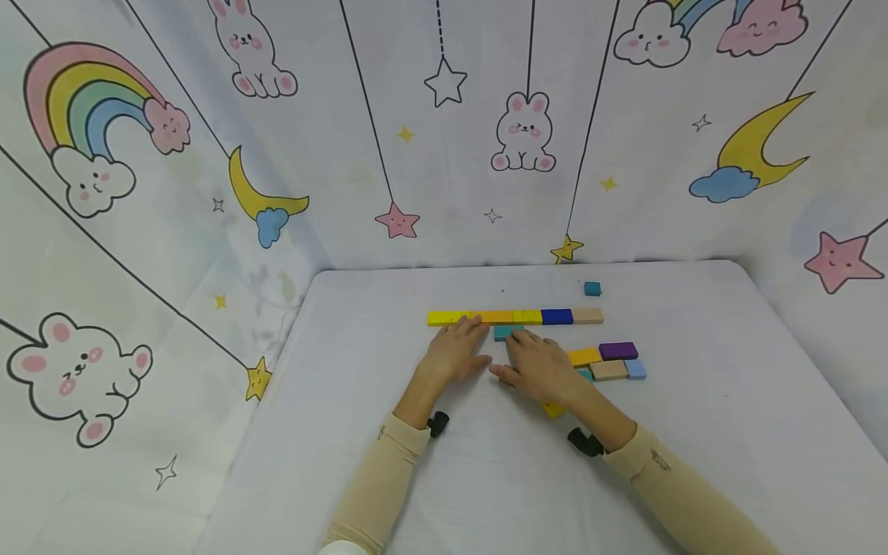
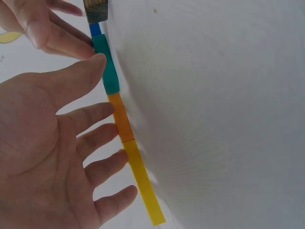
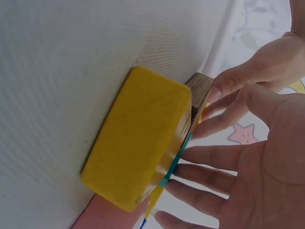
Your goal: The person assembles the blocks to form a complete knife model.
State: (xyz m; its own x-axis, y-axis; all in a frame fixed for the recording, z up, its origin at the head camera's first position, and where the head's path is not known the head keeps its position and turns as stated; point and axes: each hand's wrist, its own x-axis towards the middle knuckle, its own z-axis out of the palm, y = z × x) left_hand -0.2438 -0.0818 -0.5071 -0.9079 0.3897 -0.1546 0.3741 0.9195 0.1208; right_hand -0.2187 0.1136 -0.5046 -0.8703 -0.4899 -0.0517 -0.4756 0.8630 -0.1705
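Observation:
A straight row of flat blocks runs across the table: yellow (image 1: pixel 444 317), orange (image 1: pixel 497 317), yellow (image 1: pixel 529 317), blue (image 1: pixel 557 317) and plain wood (image 1: pixel 588 316). Palm and spread fingers of my left hand (image 1: pixel 454 356) show in the left wrist view, fingertips against the row's near side. A teal block (image 1: pixel 509 334) lies just in front of the row. My right hand (image 1: pixel 541 366) has its extended fingertips at that teal block, partly covering it. Both thumbs point inward, apart from each other. In the right wrist view a yellow block (image 3: pixel 138 138) looms close to the camera.
Right of my right hand lie loose blocks: orange-yellow (image 1: pixel 585 357), purple (image 1: pixel 618 351), wood (image 1: pixel 609 371) and light blue (image 1: pixel 635 370). A yellow block (image 1: pixel 553 410) and a teal one are partly hidden under that hand. Another teal block (image 1: pixel 592 288) sits behind the row.

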